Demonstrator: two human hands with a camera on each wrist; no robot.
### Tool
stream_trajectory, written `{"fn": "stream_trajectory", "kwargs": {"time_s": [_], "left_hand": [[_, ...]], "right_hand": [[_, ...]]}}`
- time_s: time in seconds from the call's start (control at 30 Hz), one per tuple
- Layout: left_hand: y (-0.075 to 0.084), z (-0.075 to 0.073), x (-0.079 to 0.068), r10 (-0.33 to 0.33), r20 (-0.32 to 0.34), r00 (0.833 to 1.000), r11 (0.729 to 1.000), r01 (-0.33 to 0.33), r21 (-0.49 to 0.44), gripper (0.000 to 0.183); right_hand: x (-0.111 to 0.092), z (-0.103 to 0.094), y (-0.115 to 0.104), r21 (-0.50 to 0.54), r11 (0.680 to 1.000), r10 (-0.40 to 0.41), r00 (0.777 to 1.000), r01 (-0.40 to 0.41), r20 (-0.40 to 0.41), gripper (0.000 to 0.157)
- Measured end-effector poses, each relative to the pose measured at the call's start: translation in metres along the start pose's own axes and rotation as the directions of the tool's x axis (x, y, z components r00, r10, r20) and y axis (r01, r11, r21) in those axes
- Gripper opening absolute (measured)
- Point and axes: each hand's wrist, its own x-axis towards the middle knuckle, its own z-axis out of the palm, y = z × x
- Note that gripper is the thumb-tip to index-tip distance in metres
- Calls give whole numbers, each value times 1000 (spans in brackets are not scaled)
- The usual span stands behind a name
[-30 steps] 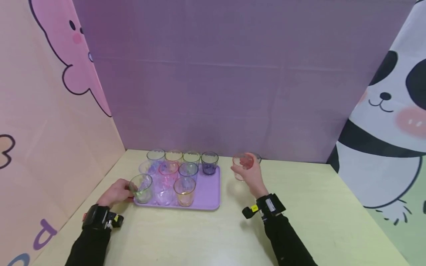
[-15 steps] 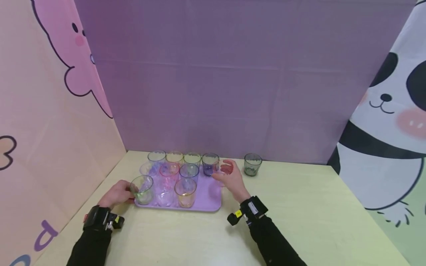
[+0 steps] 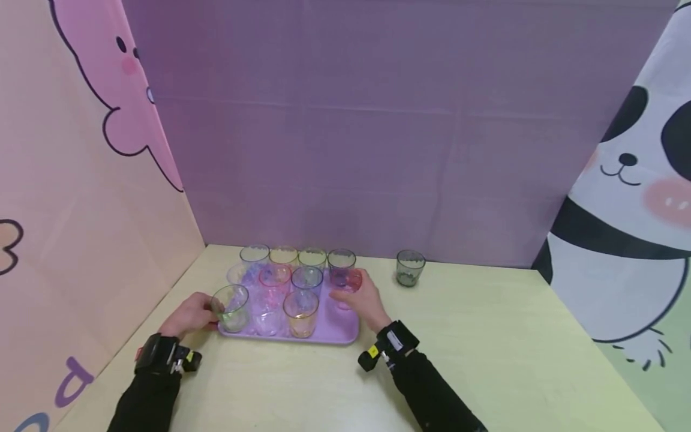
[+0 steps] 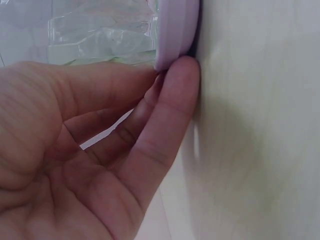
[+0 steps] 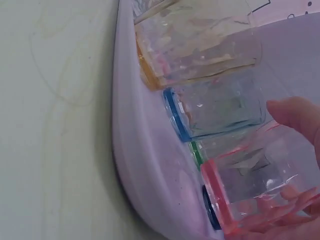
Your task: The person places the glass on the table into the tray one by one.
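Observation:
In the head view, my left hand (image 3: pixel 187 315) grips the left front edge of a lilac tray (image 3: pixel 341 333). The left wrist view shows thumb and fingers pinching the tray rim (image 4: pixel 176 35). Beside that hand, a green-tinted glass (image 3: pixel 231 309) stands on the tray. My right hand (image 3: pixel 368 301) holds a pink-tinted glass (image 5: pixel 260 175) over the tray's right side, in front of a dark-tinted glass (image 3: pixel 341 261). In the right wrist view its fingers lie around the pink glass; whether its base touches the tray, I cannot tell.
Several other tinted glasses, among them an amber one (image 3: pixel 300 317) and a blue-rimmed one (image 3: pixel 306 279), stand close together on the tray. A grey glass (image 3: pixel 410 268) stands on the wooden table (image 3: pixel 486 336), right of the tray. A purple backdrop (image 3: pixel 378 150) rises behind.
My right hand has carried the pink glass leftward from beside the grey glass to above the tray's right side. My left hand has stayed at the tray's edge.

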Motion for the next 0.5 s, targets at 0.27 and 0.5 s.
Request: {"fn": "stream_trajectory", "kwargs": {"time_s": [0.27,0.5], "left_hand": [[-2,0,0,-5,-5,1000,1000,4,-10,19],[-3,1,2,6,6,1000,999,-6,-53,17]], "right_hand": [[-2,9,-3,-78,997,4,1000,-4,-6,84],[3,15,2,-62,998,29,999,-30,-25,89]]}}
